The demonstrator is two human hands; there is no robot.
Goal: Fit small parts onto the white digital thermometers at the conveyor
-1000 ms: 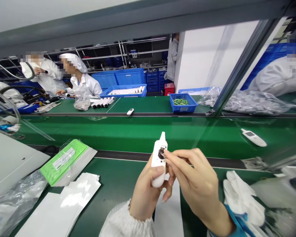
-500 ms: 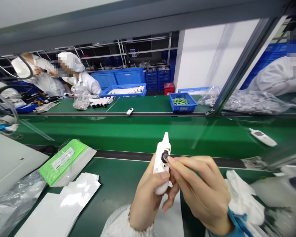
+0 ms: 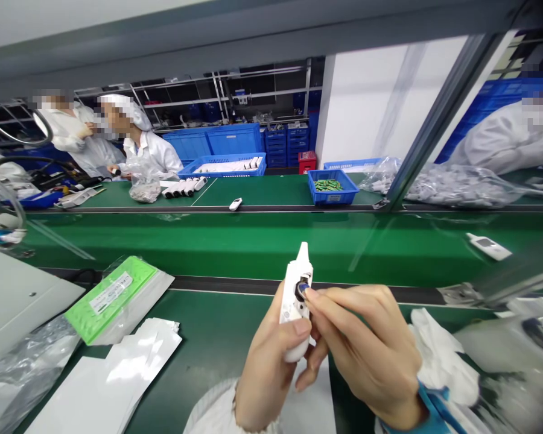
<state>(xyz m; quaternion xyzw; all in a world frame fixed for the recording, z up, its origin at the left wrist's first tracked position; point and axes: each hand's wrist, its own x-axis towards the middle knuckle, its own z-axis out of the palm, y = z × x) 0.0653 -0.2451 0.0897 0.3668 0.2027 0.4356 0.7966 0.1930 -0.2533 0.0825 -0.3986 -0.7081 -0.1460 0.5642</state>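
Note:
My left hand [image 3: 266, 355] is wrapped round a white digital thermometer [image 3: 291, 313], thumb across its lower body and narrow tip pointing up and away. Near the middle of its side facing me is an open round battery compartment. Pinched between the thumb and forefinger of my right hand [image 3: 366, 343] is a shiny round coin cell battery [image 3: 303, 289], tilted at the compartment's edge; the fingertips partly cover it. A blue band circles my right wrist.
A similar thermometer [image 3: 489, 246] lies on the green conveyor [image 3: 208, 241]. Left are a green pack [image 3: 111, 295] and white sheets [image 3: 113, 367]; right, white cloth [image 3: 438, 355] and a translucent bottle [image 3: 511, 349]. Beyond stands a blue bin [image 3: 332, 196] of green parts. Co-workers sit opposite.
The coin cell battery has tilted a little in my right fingers at the compartment. The thermometer on the belt has shifted slightly right. One co-worker's hands have moved across the table.

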